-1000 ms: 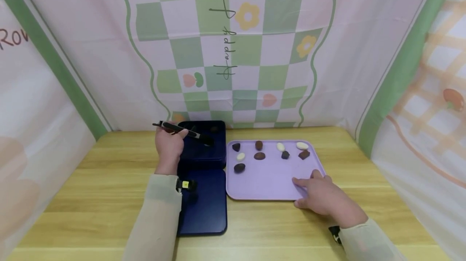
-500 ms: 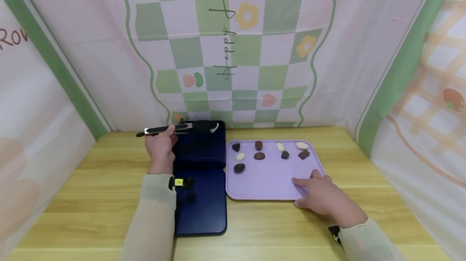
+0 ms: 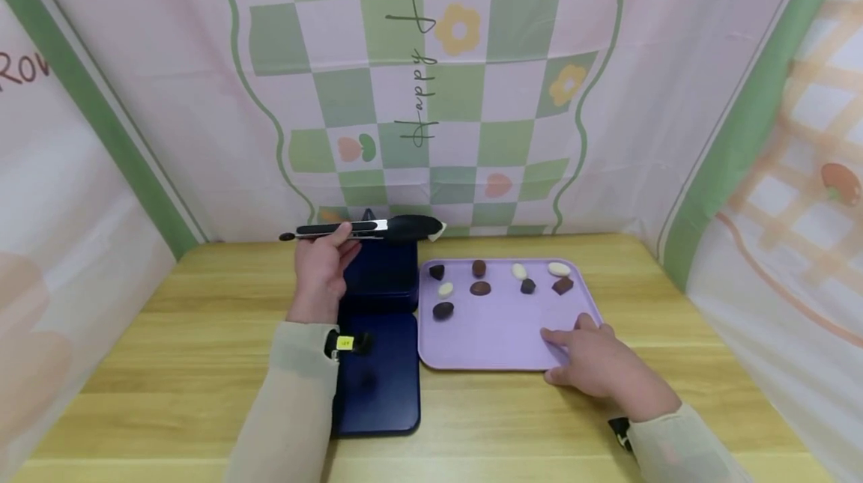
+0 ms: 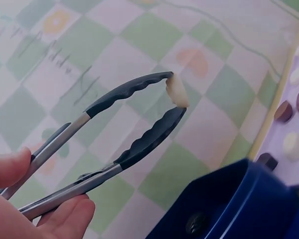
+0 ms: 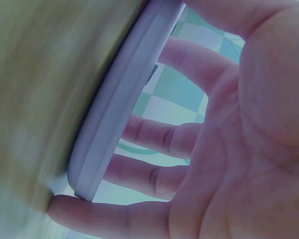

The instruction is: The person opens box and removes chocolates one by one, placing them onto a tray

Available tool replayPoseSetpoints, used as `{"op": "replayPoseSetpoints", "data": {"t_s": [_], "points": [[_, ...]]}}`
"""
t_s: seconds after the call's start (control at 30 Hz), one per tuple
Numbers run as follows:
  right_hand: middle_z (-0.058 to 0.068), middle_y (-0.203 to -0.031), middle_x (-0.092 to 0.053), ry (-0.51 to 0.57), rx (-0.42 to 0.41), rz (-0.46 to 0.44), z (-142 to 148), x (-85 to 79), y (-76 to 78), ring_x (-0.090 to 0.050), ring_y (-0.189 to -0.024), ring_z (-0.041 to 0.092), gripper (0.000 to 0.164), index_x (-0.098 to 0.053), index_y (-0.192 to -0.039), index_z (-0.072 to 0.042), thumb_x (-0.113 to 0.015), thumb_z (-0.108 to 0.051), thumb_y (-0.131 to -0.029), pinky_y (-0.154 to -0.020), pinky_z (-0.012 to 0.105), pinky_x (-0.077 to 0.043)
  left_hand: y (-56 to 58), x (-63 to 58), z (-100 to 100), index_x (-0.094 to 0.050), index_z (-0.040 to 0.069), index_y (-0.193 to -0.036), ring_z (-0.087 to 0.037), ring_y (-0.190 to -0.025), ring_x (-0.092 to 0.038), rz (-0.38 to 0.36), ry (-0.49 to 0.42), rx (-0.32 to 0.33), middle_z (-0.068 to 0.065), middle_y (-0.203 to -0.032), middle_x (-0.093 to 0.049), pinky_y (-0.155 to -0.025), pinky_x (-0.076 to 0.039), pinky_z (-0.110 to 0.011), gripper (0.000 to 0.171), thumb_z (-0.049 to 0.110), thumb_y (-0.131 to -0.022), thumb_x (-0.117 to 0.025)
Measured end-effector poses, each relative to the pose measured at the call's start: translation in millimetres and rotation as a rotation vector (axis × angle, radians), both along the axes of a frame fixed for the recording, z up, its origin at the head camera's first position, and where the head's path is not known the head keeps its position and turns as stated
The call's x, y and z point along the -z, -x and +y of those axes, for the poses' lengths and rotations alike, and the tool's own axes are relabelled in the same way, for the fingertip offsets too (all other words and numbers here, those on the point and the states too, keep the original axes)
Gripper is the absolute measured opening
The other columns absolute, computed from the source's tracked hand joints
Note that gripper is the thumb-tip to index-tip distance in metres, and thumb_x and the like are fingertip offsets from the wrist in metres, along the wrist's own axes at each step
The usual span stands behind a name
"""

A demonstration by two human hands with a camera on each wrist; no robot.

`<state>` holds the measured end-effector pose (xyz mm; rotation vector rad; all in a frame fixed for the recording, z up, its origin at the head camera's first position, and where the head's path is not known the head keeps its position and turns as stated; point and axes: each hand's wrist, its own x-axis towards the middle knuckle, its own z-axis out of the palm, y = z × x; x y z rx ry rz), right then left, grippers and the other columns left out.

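My left hand (image 3: 319, 273) grips metal kitchen tongs (image 3: 407, 228) with black ends, raised over the back of the navy box (image 3: 379, 281). In the left wrist view, a cream-white chocolate piece (image 4: 177, 91) is pinched between the tong tips, the thumb on one arm and fingers along the other. Inside the box there, a dark round chocolate (image 4: 196, 223) shows. My right hand (image 3: 600, 360) rests on the near right corner of the lilac tray (image 3: 492, 337), index finger extended over its surface and thumb at the front edge.
White, brown and dark chocolates, among them a dark oval one (image 3: 443, 311), lie along the tray's back and left side. A flat navy lid (image 3: 384, 393) lies in front of the box. A patterned cloth (image 3: 526, 183) hangs close behind the table (image 3: 168, 363).
The tongs were pointing down into the box; they came up, swung left and level, then moved right with the white chocolate at their tips. My right hand has stayed still.
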<state>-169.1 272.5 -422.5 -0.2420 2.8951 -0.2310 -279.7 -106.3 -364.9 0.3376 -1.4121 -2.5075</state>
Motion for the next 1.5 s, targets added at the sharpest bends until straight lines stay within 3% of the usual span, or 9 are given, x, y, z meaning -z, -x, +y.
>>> {"op": "replayPoseSetpoints", "data": {"t_s": [0.23,0.43,0.6,0.83,1.17,1.5], "points": [[0.023,-0.108,-0.049,0.006,0.005,-0.008,-0.8,-1.4,-0.4,-0.044,-0.085,0.034,0.07,-0.062,-0.138,-0.014,-0.081,-0.047,-0.079,-0.073,0.05,-0.048,-10.9,-6.1,27.1,-0.053,0.001,-0.11,-0.017,-0.073,-0.069,0.047,0.101,0.055,-0.008,-0.089,-0.063,-0.09,-0.053,-0.046,0.031,-0.005,-0.087,-0.074],[0.023,-0.108,-0.049,0.005,0.007,-0.008,-1.2,-2.2,-0.5,-0.044,-0.084,0.033,0.07,-0.062,-0.138,-0.015,-0.081,-0.047,-0.079,-0.072,0.049,-0.047,-20.2,-6.7,48.7,-0.055,0.001,-0.111,-0.019,-0.08,-0.064,0.076,0.37,0.049,-0.01,-0.093,-0.058,-0.08,-0.056,-0.035,0.038,-0.002,-0.083,-0.079],[0.023,-0.109,-0.048,0.007,0.016,-0.014,-1.5,-2.0,-0.5,-0.044,-0.085,0.033,0.07,-0.061,-0.138,-0.015,-0.081,-0.047,-0.08,-0.072,0.048,-0.047,-30.7,-5.0,65.8,-0.057,0.001,-0.114,-0.024,-0.09,-0.064,0.131,0.592,0.056,-0.011,-0.097,-0.064,-0.079,-0.053,-0.037,0.042,0.004,-0.08,-0.083],[0.024,-0.109,-0.049,0.004,0.011,-0.003,-0.9,-1.1,-1.3,-0.044,-0.084,0.033,0.07,-0.062,-0.138,-0.015,-0.081,-0.047,-0.079,-0.071,0.049,-0.048,-42.9,0.5,86.5,-0.058,0.001,-0.118,-0.024,-0.088,-0.067,0.213,0.787,0.106,-0.01,-0.095,-0.066,-0.08,-0.055,-0.039,0.048,0.008,-0.079,-0.085],[0.024,-0.111,-0.048,0.012,0.008,-0.004,-0.4,-2.6,-1.4,-0.044,-0.084,0.034,0.071,-0.061,-0.138,-0.015,-0.081,-0.047,-0.079,-0.071,0.049,-0.048,-54.0,7.1,107.9,-0.06,0.013,-0.108,-0.013,-0.083,-0.067,0.151,0.931,0.166,0.001,-0.091,-0.067,-0.078,-0.055,-0.034,0.043,0.018,-0.076,-0.089],[0.025,-0.111,-0.048,0.015,0.01,-0.012,0.0,-2.7,-0.5,-0.045,-0.086,0.035,0.071,-0.061,-0.139,-0.015,-0.081,-0.048,-0.079,-0.073,0.051,-0.048,-58.0,8.9,113.2,-0.062,0.016,-0.107,-0.012,-0.082,-0.065,0.129,1.005,0.139,0.006,-0.086,-0.067,-0.076,-0.054,-0.034,0.044,0.021,-0.074,-0.09]]}}
